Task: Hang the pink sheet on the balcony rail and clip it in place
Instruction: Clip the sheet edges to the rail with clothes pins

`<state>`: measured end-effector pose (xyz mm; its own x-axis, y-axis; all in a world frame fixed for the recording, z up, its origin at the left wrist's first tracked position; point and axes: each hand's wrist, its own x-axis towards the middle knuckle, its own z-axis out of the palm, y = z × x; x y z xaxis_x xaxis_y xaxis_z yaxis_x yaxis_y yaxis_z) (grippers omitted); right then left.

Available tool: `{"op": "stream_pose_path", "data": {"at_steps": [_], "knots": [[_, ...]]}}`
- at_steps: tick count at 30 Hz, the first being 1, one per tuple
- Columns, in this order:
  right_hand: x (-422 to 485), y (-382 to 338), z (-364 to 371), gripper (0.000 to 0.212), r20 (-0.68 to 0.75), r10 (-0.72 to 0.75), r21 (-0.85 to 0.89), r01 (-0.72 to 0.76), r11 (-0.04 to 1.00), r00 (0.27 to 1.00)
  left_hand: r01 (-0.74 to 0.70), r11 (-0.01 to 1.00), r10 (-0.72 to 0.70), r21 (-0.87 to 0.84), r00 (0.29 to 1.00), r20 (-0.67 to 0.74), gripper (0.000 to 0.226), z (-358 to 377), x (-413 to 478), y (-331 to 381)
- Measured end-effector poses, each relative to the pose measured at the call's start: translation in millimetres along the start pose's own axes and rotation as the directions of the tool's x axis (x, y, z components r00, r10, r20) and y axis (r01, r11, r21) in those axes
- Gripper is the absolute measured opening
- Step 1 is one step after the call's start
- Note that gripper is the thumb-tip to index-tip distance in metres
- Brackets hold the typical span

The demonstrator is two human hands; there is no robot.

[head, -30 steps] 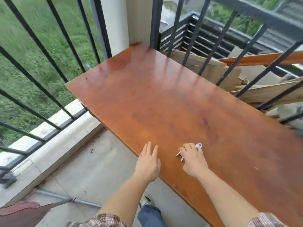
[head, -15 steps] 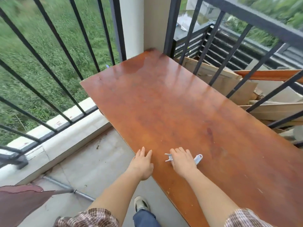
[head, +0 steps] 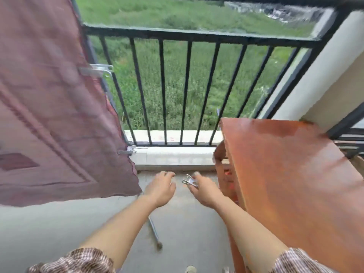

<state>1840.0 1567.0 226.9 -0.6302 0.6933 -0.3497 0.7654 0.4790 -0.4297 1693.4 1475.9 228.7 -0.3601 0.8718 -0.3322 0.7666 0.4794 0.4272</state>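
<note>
Observed: the view has swung off the surface (head: 285,174), which now stands at the right end of the rail (head: 197,35). The pink sheet (head: 49,115) has come into sight, hanging at the left end of the rail and already fastened by an upper clip (head: 98,68) and a lower clip (head: 128,150). Both hands have left the surface and are held low in front of the rail. The left hand (head: 160,192) is free, its fingers loosely curled on nothing. The right hand (head: 204,192) has its fingers pinched on a spare clip (head: 189,181). Judgement: hanging looks done, and the clipping continues.
</note>
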Motion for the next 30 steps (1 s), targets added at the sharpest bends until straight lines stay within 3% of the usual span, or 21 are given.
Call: {"op": "stream_pose_path", "data": {"at_steps": [5,8,13,18,19,22,24,30], "knots": [[43,-156,46,0.036,0.110,-0.248,-0.010,0.251,0.968,0.962,0.211,0.955,-0.246,-0.211,0.957,-0.157,0.033,-74,-39,-142],[65,-265,81,0.036,0.164,-0.385,-0.062,0.399,0.915,0.908,0.313,0.883,-0.404,-0.349,0.886,-0.228,0.028,-123,-77,-234],[84,-428,131,0.037,0.176,-0.501,-0.073,0.519,0.852,0.847,0.435,0.755,-0.595,-0.490,0.769,-0.233,0.031,-193,-140,-373],[91,-590,161,0.015,0.202,-0.647,-0.023,0.664,0.748,0.735,0.302,0.461,-0.757,-0.835,0.625,-0.192,0.022,-266,-200,-489],[93,-621,166,0.019,0.206,-0.660,-0.011,0.676,0.737,0.722,0.274,0.419,-0.778,-0.866,0.600,-0.186,0.019,-280,-209,-510],[101,-712,186,0.031,0.226,-0.707,0.004,0.725,0.688,0.670,0.153,0.276,-0.827,-0.949,0.541,-0.153,0.020,-320,-232,-567],[109,-770,200,0.028,0.238,-0.748,0.001,0.770,0.637,0.619,0.080,0.220,-0.845,-0.972,0.513,-0.149,0.029,-347,-246,-606],[141,-936,252,0.014,0.233,-0.892,-0.005,0.917,0.398,0.388,-0.049,0.052,-0.879,-0.997,0.472,-0.068,0.042,-420,-278,-748]]}}
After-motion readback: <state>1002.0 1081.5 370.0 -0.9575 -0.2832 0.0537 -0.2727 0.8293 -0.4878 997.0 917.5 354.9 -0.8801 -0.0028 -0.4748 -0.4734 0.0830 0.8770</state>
